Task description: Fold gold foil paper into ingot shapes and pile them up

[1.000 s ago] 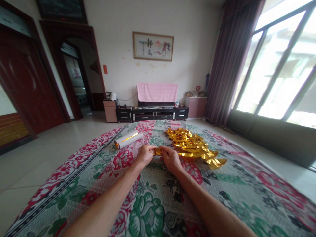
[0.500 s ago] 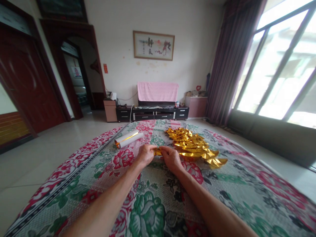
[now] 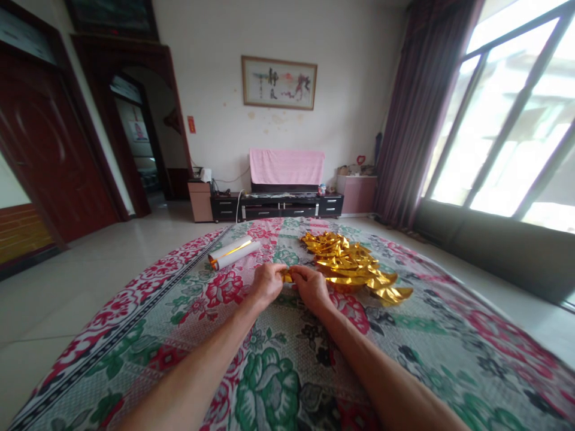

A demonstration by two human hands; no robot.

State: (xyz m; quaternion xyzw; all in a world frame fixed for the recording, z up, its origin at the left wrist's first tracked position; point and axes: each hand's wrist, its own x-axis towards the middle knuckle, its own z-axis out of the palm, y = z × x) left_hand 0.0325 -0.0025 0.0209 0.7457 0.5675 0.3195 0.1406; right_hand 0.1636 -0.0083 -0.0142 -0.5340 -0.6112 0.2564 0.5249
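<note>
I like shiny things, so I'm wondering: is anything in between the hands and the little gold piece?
Nothing visible is: the left hand and right hand both pinch the gold foil piece. The gold foil pile lies to the right, beyond the right hand, not between.

This is a home, and the room looks like its living room. Against the far wall stands a low black TV cabinet [image 3: 287, 208] with drawers, and a pink cloth [image 3: 286, 167] drapes the wide upright shape on it. A framed calligraphy painting [image 3: 279, 82] hangs above; a small figurine [image 3: 322, 189] and a red heart-shaped ornament [image 3: 360, 160] sit below. A long purple curtain [image 3: 408, 114] borders the large window [image 3: 498, 108]. A flowered tablecloth [image 3: 267, 383] covers the counter, and a dark red panelled door [image 3: 45, 137] and pale tiled floor [image 3: 112, 263] add to the domestic look.
</note>
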